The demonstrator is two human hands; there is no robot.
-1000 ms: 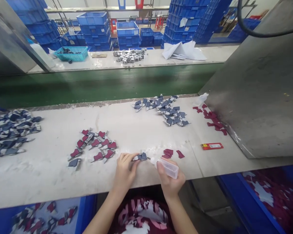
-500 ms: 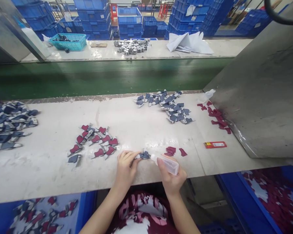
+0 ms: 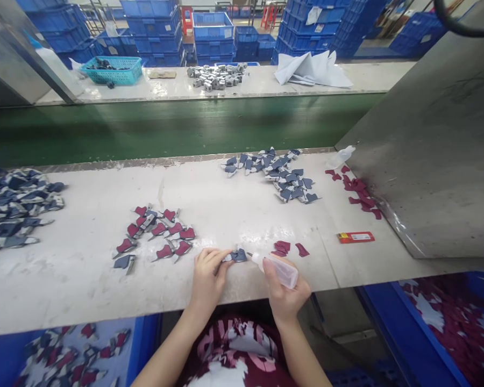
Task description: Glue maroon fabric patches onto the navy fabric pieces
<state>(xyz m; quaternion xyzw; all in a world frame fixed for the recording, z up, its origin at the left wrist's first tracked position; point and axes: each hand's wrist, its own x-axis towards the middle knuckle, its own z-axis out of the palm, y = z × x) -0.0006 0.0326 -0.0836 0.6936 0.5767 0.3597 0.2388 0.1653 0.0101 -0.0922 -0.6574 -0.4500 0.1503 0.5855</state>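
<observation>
Near the table's front edge, my left hand pinches a small blue-and-grey plastic part between thumb and fingers. My right hand is wrapped round a translucent squeeze bottle, tilted so its thin nozzle points left at the part, with a small gap between them. Just beyond the bottle lie a few loose maroon pieces. Left of my left hand sits a group of grey parts with maroon faces, with one blue-faced part at its near side.
Blue-and-grey parts lie in a pile at the back and a heap far left. To the right are maroon pieces, a red packet and a metal panel. Blue bins stand below the table edge.
My right hand has drawn the bottle slightly to the right, so its nozzle is a little farther from the part. My left hand stays in place.
</observation>
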